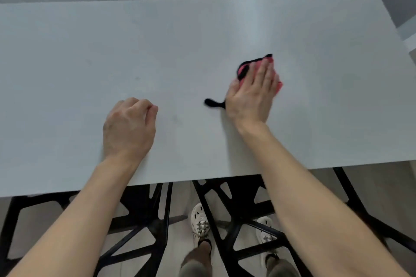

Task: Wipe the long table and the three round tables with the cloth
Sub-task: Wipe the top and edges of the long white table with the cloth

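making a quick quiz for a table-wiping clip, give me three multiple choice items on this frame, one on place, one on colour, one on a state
1. Where does the cloth lie?
A. on the long table, under the right hand
B. on the floor by the shoes
C. draped over the left forearm

2. What colours is the cloth?
A. white and blue
B. pink with black edging
C. plain green

3. How is the left hand held?
A. flat on the cloth
B. loosely curled, holding nothing, over the table
C. gripping a table leg

Answers:
1 A: the right palm lies flat over the cloth on the tabletop.
2 B: pink fabric shows past the fingers, with a black border and a black loop by the wrist.
3 B: its fingers are curled in, with only bare tabletop around it.
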The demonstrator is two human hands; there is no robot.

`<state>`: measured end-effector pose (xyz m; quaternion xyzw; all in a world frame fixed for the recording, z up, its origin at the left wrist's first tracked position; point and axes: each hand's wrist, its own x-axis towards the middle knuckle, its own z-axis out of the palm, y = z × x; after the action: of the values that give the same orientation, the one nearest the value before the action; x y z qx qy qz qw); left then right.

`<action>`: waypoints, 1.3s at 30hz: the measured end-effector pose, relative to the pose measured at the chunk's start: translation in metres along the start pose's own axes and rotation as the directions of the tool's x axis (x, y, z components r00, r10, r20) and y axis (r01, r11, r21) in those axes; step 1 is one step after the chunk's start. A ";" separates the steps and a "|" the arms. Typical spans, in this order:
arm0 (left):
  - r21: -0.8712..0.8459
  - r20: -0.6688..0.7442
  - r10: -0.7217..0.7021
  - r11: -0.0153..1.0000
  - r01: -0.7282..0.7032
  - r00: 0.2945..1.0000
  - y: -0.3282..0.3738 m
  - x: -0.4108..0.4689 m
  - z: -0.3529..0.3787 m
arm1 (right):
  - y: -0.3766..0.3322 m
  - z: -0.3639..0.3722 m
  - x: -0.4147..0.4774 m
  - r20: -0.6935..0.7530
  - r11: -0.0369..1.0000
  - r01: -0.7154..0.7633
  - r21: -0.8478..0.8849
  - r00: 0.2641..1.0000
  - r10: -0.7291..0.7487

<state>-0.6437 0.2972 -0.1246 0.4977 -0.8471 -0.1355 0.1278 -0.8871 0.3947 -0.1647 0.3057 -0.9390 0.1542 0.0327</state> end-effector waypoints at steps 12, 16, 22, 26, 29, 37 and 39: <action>0.060 -0.032 -0.056 0.997 0.058 0.998 0.120 -0.057 0.036 | 0.136 -0.054 -0.088 0.200 0.652 0.738 0.176 0.622 -0.757; -0.029 0.047 0.035 0.999 -0.033 0.998 0.220 -0.086 0.063 | 0.301 -0.098 -0.017 0.273 0.829 0.556 0.057 0.790 -0.548; 0.040 0.283 0.143 0.986 -0.161 0.948 0.334 -0.100 0.082 | 0.350 -0.091 0.061 0.108 0.998 0.011 -0.059 0.994 -0.005; 0.189 0.509 0.062 0.965 -0.182 0.858 0.392 -0.089 0.093 | 0.324 -0.086 0.016 0.159 0.896 0.436 0.088 0.882 -0.444; 0.322 0.575 0.007 0.917 -0.234 0.818 0.423 -0.072 0.098 | 0.391 -0.112 0.013 0.271 0.617 0.771 0.157 0.567 -0.778; 0.414 0.651 -0.055 0.862 -0.293 0.757 0.455 -0.056 0.115 | 0.435 -0.117 0.149 0.351 0.901 0.430 0.052 0.837 -0.420; 0.417 0.656 -0.055 0.858 -0.300 0.753 0.455 -0.056 0.114 | 0.405 -0.100 0.160 0.314 0.946 0.324 0.028 0.895 -0.316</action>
<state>-1.0258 0.5708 -0.0731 0.3766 -0.8753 -0.0667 -0.2959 -1.2564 0.6455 -0.1541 0.4759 -0.8710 0.0843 -0.0885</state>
